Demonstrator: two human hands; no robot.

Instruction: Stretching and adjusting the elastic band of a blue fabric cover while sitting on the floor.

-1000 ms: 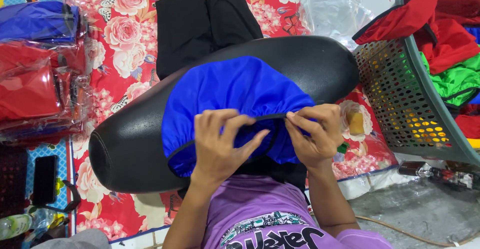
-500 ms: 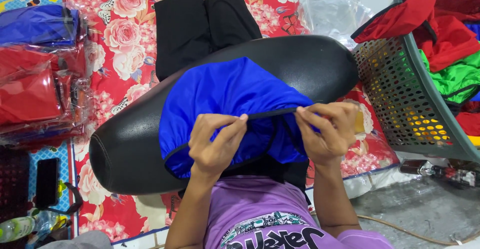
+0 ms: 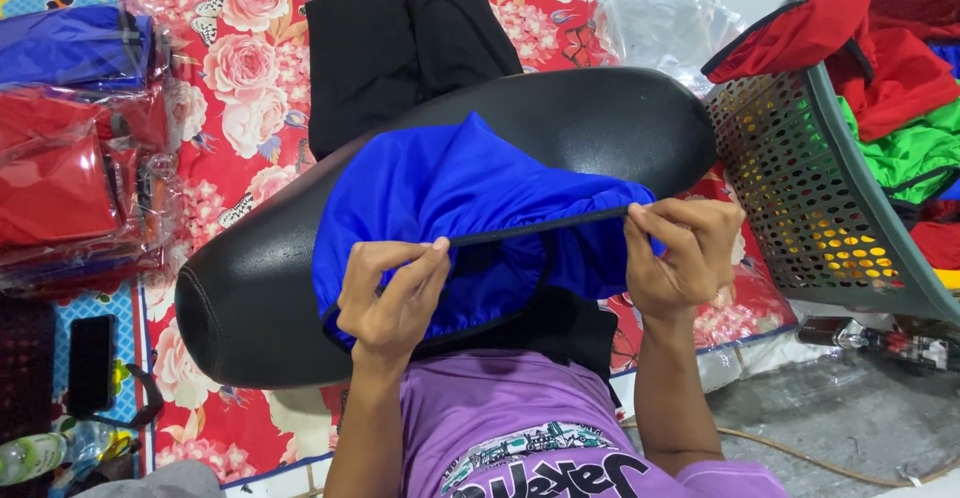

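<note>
Blue fabric cover [image 3: 440, 208], edged with a black elastic band [image 3: 535, 228], lies bunched over the middle of one long black seat [image 3: 600, 123] that rests across the person's lap, above a red floral mat [image 3: 235, 88] on the floor. The seat is the largest thing here, running from lower left to upper right.

To the right stands one grey perforated basket [image 3: 810, 208], tilted, with red and green cloth [image 3: 900, 78] heaped in it. At the left lie three clear plastic packages: one blue package [image 3: 70, 48] at the top and two red packages [image 3: 60, 188] below it, flat and stacked against each other. A crumpled clear plastic bag [image 3: 655, 13] sits at the top, just beside the basket.

The left hand [image 3: 390, 293] is raised in front of the chest, fingers curled and thumb pressed down, pinching the elastic band. The right hand [image 3: 685, 253] is closed on the other end of the same stretch of band, which runs taut between the two hands. A dark phone [image 3: 92, 363] lies at the lower left.
</note>
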